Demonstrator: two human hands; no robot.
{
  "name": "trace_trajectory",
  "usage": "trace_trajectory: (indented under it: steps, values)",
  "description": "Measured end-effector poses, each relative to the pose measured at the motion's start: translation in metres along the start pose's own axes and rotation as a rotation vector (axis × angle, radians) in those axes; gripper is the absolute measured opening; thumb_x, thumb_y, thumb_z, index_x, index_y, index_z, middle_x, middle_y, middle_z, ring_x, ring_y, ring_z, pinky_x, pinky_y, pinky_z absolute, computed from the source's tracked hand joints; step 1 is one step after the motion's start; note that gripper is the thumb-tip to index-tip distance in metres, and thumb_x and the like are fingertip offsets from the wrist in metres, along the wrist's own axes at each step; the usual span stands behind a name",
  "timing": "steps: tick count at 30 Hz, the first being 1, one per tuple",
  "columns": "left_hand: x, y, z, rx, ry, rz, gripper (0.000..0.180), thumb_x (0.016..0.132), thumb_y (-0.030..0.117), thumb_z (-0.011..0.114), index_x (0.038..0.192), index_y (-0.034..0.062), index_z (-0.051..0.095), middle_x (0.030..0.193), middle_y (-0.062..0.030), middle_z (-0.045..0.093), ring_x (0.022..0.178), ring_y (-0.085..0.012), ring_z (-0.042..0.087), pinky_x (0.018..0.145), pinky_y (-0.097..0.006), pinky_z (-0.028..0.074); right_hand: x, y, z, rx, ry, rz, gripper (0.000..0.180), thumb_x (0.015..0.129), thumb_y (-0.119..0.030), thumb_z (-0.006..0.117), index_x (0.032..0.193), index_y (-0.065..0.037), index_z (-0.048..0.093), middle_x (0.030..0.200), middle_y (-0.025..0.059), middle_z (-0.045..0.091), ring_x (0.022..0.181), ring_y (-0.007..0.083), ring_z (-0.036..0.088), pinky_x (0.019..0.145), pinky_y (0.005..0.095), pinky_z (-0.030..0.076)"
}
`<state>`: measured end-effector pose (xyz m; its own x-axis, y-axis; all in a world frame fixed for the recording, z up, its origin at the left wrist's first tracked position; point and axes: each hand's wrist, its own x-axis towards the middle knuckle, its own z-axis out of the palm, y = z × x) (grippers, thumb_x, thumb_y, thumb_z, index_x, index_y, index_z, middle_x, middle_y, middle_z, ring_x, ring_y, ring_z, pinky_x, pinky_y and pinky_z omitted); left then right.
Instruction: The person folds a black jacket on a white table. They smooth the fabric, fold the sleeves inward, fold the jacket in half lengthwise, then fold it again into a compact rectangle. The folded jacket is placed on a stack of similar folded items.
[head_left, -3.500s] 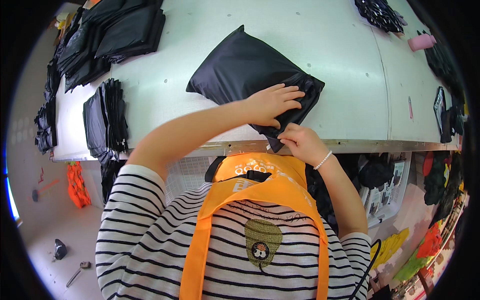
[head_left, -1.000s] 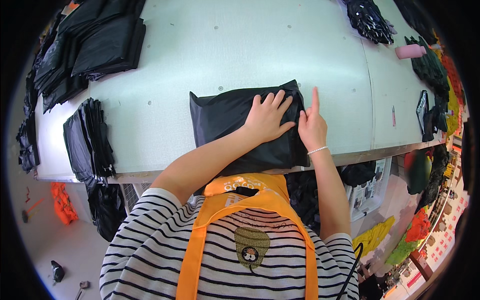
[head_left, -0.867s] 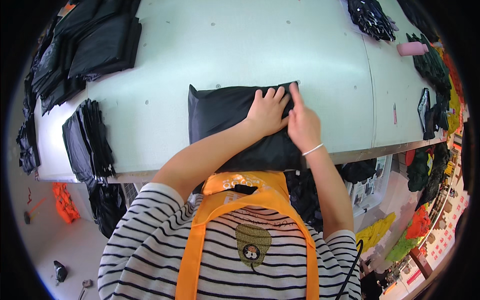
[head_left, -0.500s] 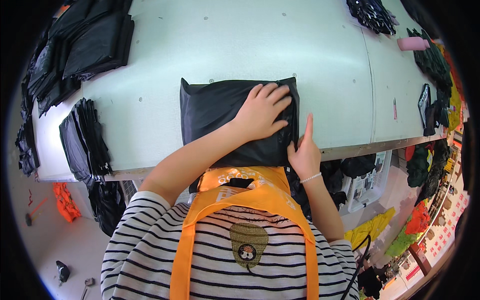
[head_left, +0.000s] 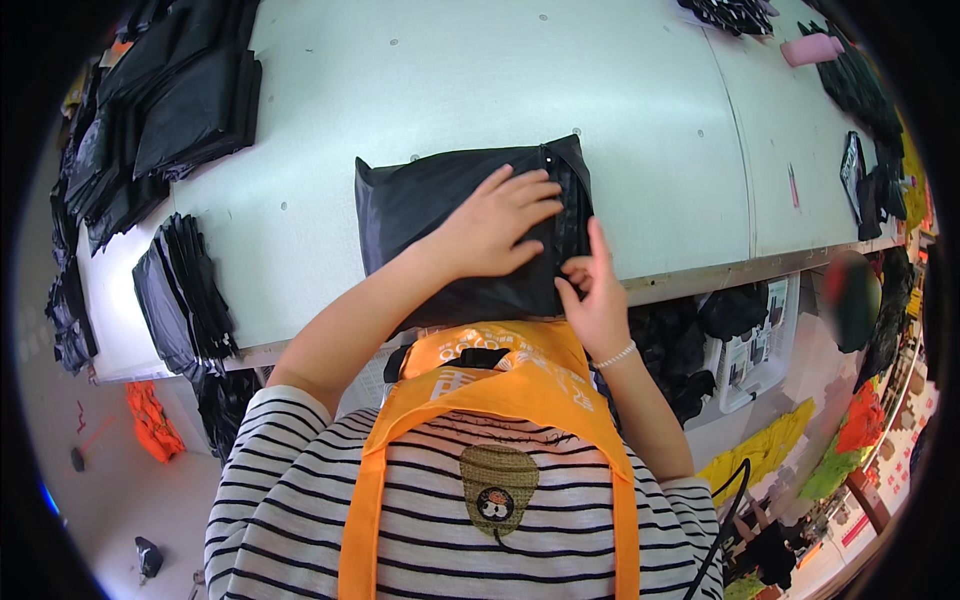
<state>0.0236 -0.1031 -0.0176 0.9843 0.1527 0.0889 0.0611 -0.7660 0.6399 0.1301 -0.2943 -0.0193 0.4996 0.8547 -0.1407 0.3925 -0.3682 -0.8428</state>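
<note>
A filled black zip bag (head_left: 440, 180) lies flat at the table's near edge, in front of my body. Its zip strip (head_left: 572, 210) runs along the right side, and the upper right corner stands up a little. My left hand (head_left: 500, 220) rests on the bag with fingers spread, palm down, just left of the strip. At the lower right edge of the bag is my right hand (head_left: 593, 290), index finger stretched out along the side. Its thumb and curled fingers close on the bag's edge there.
Stacks of folded black bags (head_left: 195, 110) lie at the far left of the pale table (head_left: 660, 180), with a smaller black pile (head_left: 180, 290) nearer. To the right are a pink bottle (head_left: 812, 49) and a small pink-handled tool (head_left: 793, 187). Below stands a white basket (head_left: 750, 380).
My left hand has slid left and slightly down the bag, off the zip strip. My right hand has moved left onto the bag's edge, its fingers curling in. The view has shifted slightly.
</note>
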Motion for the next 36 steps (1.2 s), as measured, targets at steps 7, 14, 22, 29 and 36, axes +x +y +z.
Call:
trace_trajectory:
  steps: [7, 14, 22, 29, 36]
  values:
    - [-0.012, -0.028, 0.023, 0.128, 0.16, -0.102, 0.05, 0.089, 0.032, 0.056, 0.131, 0.0036, 0.049, 0.142, -0.0109, 0.043, 0.134, -0.0265, 0.036, 0.111, -0.047, 0.026, 0.007, -0.011, 0.024, 0.022, -0.039, 0.078, 0.087, 0.076, 0.007, 0.06, 0.149, -0.012, 0.017, 0.065, 0.0061, 0.054, 0.058, 0.0206, 0.057, 0.063, 0.0314, 0.049]
    - [-0.007, 0.002, 0.023, 0.148, 0.194, -0.027, 0.053, 0.085, 0.029, 0.062, 0.13, 0.0045, 0.05, 0.14, -0.0106, 0.045, 0.132, -0.027, 0.039, 0.11, -0.047, 0.027, 0.003, 0.016, 0.026, 0.062, 0.234, 0.085, 0.075, 0.081, 0.007, 0.061, 0.145, -0.005, 0.024, 0.071, 0.0015, 0.051, 0.06, 0.0076, 0.047, 0.06, 0.0212, 0.043]
    - [-0.002, 0.012, 0.066, 0.358, 0.062, -0.033, 0.062, 0.087, 0.044, 0.054, 0.135, 0.0046, 0.046, 0.145, -0.0078, 0.039, 0.137, -0.0216, 0.031, 0.111, -0.047, 0.023, -0.005, 0.027, 0.015, -0.359, 0.31, 0.06, 0.078, 0.082, -0.006, 0.064, 0.147, -0.005, 0.02, 0.074, 0.0115, 0.054, 0.061, 0.0296, 0.053, 0.058, 0.038, 0.045]
    - [0.005, 0.02, 0.082, 0.576, 0.046, -0.198, 0.067, 0.086, 0.048, 0.053, 0.136, 0.0036, 0.044, 0.146, -0.0086, 0.037, 0.138, -0.0224, 0.027, 0.108, -0.056, 0.023, 0.002, -0.005, -0.007, -0.475, 0.003, -0.052, 0.071, 0.085, -0.008, 0.054, 0.147, -0.013, 0.02, 0.065, 0.017, 0.061, 0.06, 0.0368, 0.06, 0.055, 0.0465, 0.046]
    - [0.009, 0.009, 0.074, 0.669, -0.168, -0.176, 0.063, 0.087, 0.037, 0.051, 0.138, 0.0025, 0.041, 0.152, -0.0148, 0.023, 0.143, -0.0281, 0.016, 0.11, -0.054, 0.02, 0.025, 0.001, 0.029, -0.439, -0.068, -0.14, 0.071, 0.082, -0.008, 0.054, 0.146, -0.011, 0.024, 0.063, 0.0142, 0.059, 0.057, 0.0357, 0.059, 0.053, 0.0449, 0.046]
